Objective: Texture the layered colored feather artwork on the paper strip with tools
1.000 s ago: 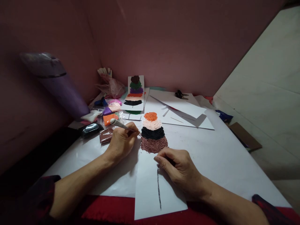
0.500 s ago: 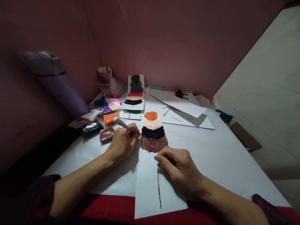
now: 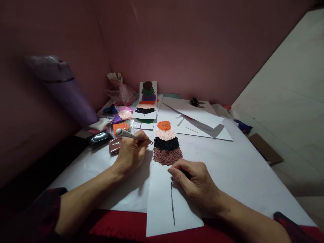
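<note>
My left hand (image 3: pixel 130 153) is closed round a white-handled pointed tool (image 3: pixel 126 134), its tip at the left edge of a layered clay picture (image 3: pixel 167 145) with orange, pale pink, black and brown bands. The picture sits on a white paper strip (image 3: pixel 162 202) with a black drawn line. My right hand (image 3: pixel 196 184) rests with curled fingers on that strip, just below the brown band, pressing it down.
Packets of coloured clay (image 3: pixel 118 121) lie at the left beside a dark object (image 3: pixel 100 139) and a purple cylinder (image 3: pixel 63 91). A finished layered picture (image 3: pixel 146 100) leans at the back. White sheets (image 3: pixel 199 118) and a small dark object (image 3: pixel 196 102) lie behind.
The tool's handle tilted slightly in my left hand while its tip stayed at the clay's left edge. My right hand has stayed put.
</note>
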The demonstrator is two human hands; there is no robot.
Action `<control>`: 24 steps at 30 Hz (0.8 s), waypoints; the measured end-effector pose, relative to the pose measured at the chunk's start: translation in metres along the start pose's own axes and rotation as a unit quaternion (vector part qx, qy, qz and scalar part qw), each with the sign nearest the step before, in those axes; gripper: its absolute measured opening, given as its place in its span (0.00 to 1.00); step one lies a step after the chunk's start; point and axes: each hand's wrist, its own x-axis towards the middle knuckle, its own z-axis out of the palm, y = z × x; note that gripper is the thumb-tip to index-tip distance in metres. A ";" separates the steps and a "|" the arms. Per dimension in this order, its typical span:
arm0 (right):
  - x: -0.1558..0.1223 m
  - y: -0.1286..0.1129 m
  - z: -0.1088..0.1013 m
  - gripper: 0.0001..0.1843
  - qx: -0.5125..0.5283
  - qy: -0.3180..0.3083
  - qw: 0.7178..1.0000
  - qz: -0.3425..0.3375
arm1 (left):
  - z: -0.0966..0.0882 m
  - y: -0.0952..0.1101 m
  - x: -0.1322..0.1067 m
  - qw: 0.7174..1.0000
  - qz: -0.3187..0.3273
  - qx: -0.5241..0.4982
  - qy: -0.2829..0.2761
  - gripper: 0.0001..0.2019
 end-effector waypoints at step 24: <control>0.001 0.000 0.000 0.14 0.009 -0.004 1.000 0.005 | 0.002 0.001 -0.003 0.999 -0.008 0.031 -0.044 0.06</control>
